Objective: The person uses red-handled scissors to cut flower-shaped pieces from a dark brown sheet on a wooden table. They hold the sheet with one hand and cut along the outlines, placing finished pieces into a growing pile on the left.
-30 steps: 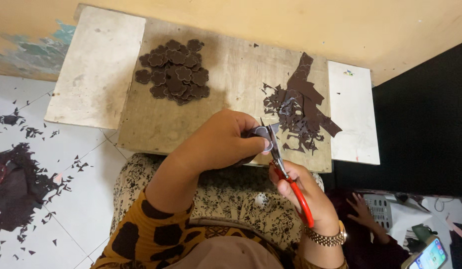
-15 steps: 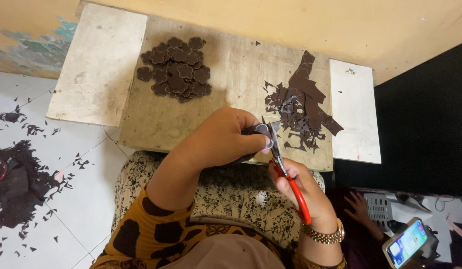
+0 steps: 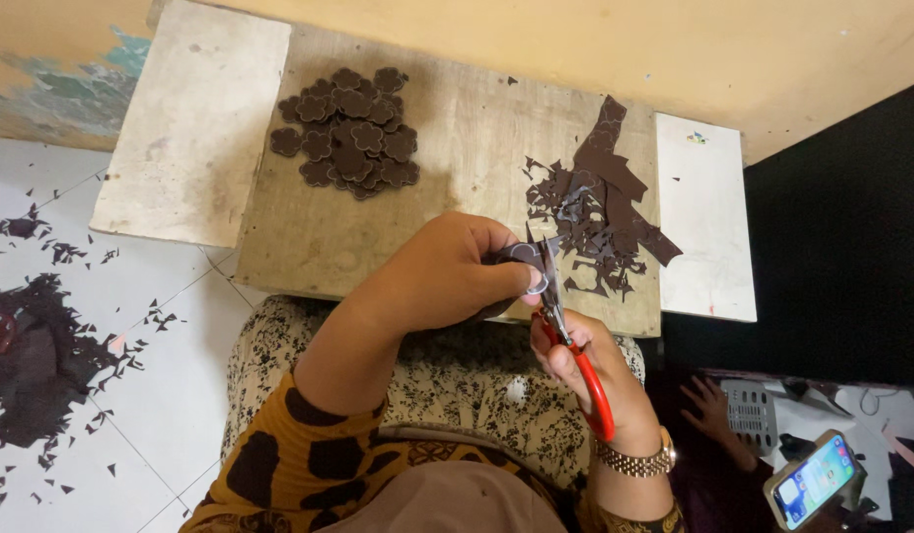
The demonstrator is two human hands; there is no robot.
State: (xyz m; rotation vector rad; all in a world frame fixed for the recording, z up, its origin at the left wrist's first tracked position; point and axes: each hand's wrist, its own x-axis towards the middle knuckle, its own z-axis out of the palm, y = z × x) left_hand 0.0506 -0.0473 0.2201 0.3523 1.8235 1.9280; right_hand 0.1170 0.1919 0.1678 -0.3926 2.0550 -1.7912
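Left hand [image 3: 447, 271] pinches a small dark brown cutout piece [image 3: 521, 255], fingers pressed together on it, held just above the near edge of the wooden surface [image 3: 457, 128]. Right hand [image 3: 585, 360] closed around the red handles of the scissors [image 3: 565, 336], blades pointing up and away, meeting the piece at its right side; cannot tell how far the blades are spread. Gold wristwatch [image 3: 636, 462] on the right wrist.

On the surface, far left: pile of flower-shaped brown cutouts [image 3: 350, 133], overlapping. Right part: heap of brown offcuts and strips [image 3: 600, 207], just beyond the scissor tips. White slab [image 3: 195, 118] touching the surface on the left, another white slab [image 3: 703, 222] on the right.

Patterned cushion [image 3: 417, 370] under the arms. Tiled floor [image 3: 161, 296] at left with scattered dark scraps [image 3: 33, 355]. Bottom right: another person's hand [image 3: 708, 405] near a smartphone [image 3: 810, 481] with lit screen.
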